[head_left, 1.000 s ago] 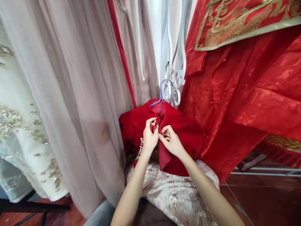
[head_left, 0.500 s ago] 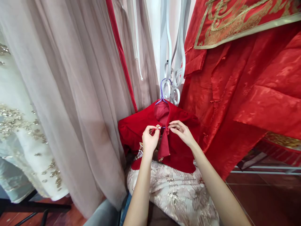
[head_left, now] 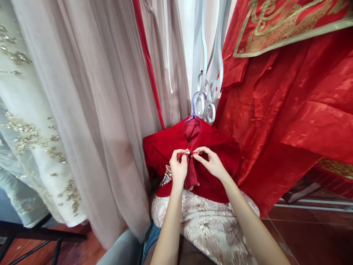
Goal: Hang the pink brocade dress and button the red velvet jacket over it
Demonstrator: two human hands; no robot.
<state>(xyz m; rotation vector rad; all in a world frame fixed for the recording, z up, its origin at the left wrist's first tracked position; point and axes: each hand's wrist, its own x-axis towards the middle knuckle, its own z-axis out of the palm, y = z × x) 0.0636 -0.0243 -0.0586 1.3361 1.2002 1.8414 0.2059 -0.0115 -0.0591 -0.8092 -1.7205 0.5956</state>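
Observation:
A short red velvet jacket hangs on a purple hanger, its collar open at the throat. My left hand pinches one front edge of it beside a jewelled button. Opposite, my right hand has its thumb and forefinger closed on the other front edge, at a small red fastening loop. The two edges nearly meet at the neck; whether they touch is hidden by fingers. Below, a beaded ornament and a second jewelled fastening show on the jacket front.
Pale sheer drapery hangs at left, beside a white dress with sequins. Red satin garments hang at right. A white scrolled metal stand is behind the hanger. Cream brocade cloth lies beneath the jacket.
My right hand has moved left, bringing its front edge closer to the one in my left hand. The gap at the collar has narrowed. The view has shifted slightly.

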